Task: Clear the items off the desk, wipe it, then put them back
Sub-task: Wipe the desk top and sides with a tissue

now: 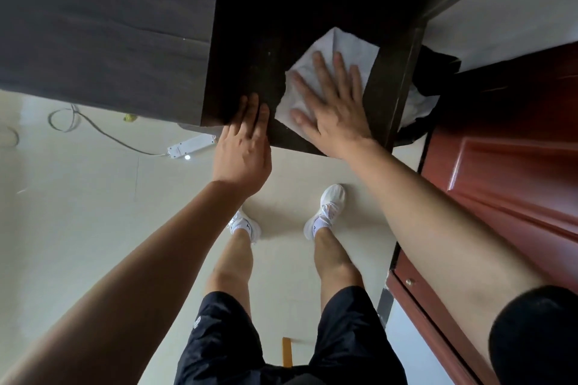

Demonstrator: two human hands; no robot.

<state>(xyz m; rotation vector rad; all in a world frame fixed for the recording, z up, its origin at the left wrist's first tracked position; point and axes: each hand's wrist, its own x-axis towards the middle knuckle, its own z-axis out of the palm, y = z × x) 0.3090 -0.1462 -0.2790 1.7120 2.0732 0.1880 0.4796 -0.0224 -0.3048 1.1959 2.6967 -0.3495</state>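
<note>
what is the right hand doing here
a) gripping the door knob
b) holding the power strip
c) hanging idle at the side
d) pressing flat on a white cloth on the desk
d: the right hand lies flat, its fingers straight and spread, on the white cloth that is on the dark desk.

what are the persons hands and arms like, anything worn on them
The left hand and right hand show no gloves, rings or watch. Both forearms are uncovered. A black short sleeve covers the right upper arm; no sleeve shows on the left.
</note>
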